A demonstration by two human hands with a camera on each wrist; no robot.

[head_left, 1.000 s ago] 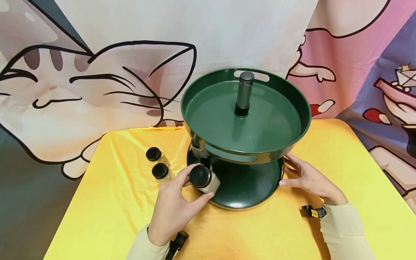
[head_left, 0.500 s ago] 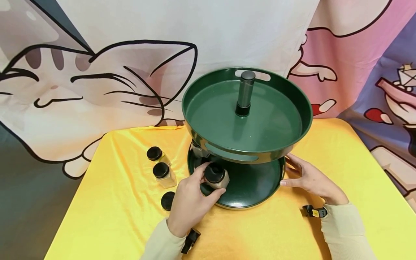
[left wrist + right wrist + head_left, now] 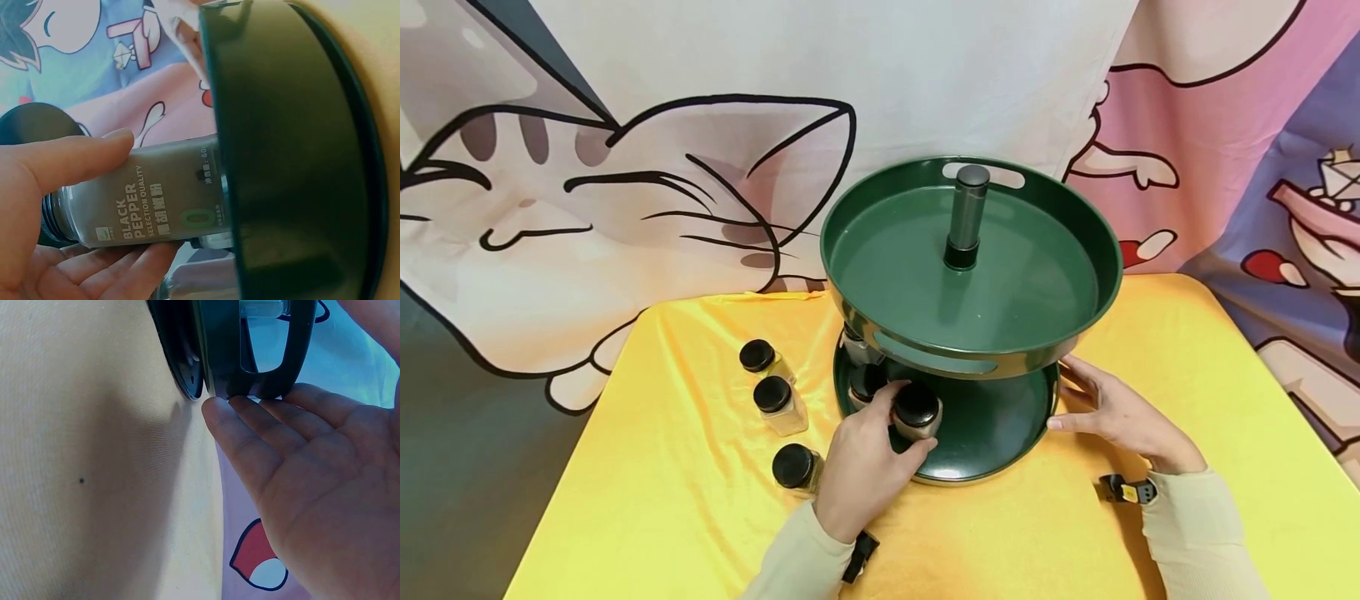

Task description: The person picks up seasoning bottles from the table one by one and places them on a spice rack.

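My left hand (image 3: 859, 471) grips a black-lidded glass jar of black pepper (image 3: 917, 408) between thumb and fingers, at the front left of the green lower tray (image 3: 992, 425). Its label reads "BLACK PEPPER" on the pepper jar (image 3: 150, 200) in the left wrist view, where the tray's wall (image 3: 287, 156) hides the jar's base; whether it touches the tray floor I cannot tell. Another jar (image 3: 867, 383) stands just left of it, and one more (image 3: 857, 343) behind. My right hand (image 3: 1116, 421) touches the lower tray's right rim, fingers extended, fingertips against the wall in the right wrist view.
Above the lower tray sits a wider green upper tray (image 3: 910, 283) with a central post (image 3: 967, 217), overhanging the jars. Left of the stand, three black-lidded jars (image 3: 760, 356), (image 3: 775, 396), (image 3: 796, 467) stand on the yellow cloth (image 3: 662, 467). A printed curtain (image 3: 970, 75) hangs behind.
My left hand has carried the pepper jar rightward, from the tray's left rim to further inside the lower tray. The jar looks more upright. My right hand has stayed at the rim.
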